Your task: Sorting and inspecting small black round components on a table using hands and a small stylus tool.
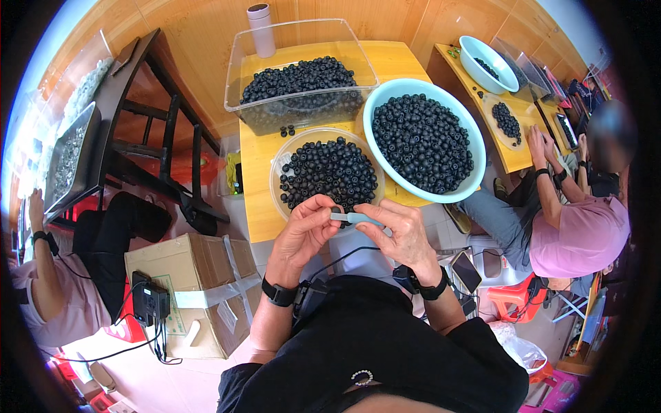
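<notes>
My right hand (401, 230) grips the light blue handle of a small knife (363, 219), its short blade pointing left. My left hand (306, 226) pinches a small dark round piece (337, 210), partly hidden by the fingers, right at the blade. Both hands meet over the near edge of a round, clear shallow tray (278, 196), which holds many black round pieces (330, 172) with holes in them. To its right stands a light blue basin (475, 180) heaped with the same black pieces. A clear plastic bin (265, 122) behind the tray holds more of them.
The yellow table (258, 220) carries these containers, a few loose pieces and a lilac bottle (261, 31). A cardboard box (200, 296) with a black device on it stands at my left. People sit on both sides; the right-hand table (513, 155) holds another blue basin (475, 51).
</notes>
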Demonstrator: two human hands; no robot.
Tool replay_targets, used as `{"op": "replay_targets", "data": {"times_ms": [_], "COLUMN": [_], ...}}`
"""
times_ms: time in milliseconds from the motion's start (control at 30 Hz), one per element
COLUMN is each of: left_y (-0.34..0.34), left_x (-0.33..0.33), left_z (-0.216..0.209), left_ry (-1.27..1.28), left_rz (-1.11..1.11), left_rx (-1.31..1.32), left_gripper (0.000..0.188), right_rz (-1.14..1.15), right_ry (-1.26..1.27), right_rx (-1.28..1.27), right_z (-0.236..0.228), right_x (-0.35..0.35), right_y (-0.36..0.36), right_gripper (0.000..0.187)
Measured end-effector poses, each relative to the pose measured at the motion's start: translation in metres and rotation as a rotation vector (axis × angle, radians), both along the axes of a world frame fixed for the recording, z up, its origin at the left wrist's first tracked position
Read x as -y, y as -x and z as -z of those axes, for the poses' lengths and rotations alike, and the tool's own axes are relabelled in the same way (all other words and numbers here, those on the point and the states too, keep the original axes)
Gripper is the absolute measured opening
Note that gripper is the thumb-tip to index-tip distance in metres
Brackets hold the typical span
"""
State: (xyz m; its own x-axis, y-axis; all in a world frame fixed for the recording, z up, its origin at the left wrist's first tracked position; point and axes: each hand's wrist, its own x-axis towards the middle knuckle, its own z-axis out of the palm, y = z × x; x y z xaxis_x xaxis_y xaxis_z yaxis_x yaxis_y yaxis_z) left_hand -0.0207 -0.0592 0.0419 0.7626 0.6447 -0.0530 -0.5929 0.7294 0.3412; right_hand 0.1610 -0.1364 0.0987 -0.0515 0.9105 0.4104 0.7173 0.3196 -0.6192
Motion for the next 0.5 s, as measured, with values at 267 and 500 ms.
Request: {"op": "replay_targets", "data": {"times_ms": [267,500], "left_y": [0.0015,-0.0028], "left_x": [0.0002,0.0022], "left_z": [-0.0002,0.0003], "left_ry": [-0.001,-0.074], "left_rz": [0.043,0.008], "left_rx": [-0.01,-0.151], "left_gripper": [0.014,0.021], "right_rz": [0.063,0.037], "right_ry": [0.047,0.024], "right_rx": [0.0,-0.172], "right_z": [0.0029,-0.0005], "right_x": [-0.001,-0.0005], "right_y": [-0.0055,0.0023], "right_gripper": [0.024,0.027]}}
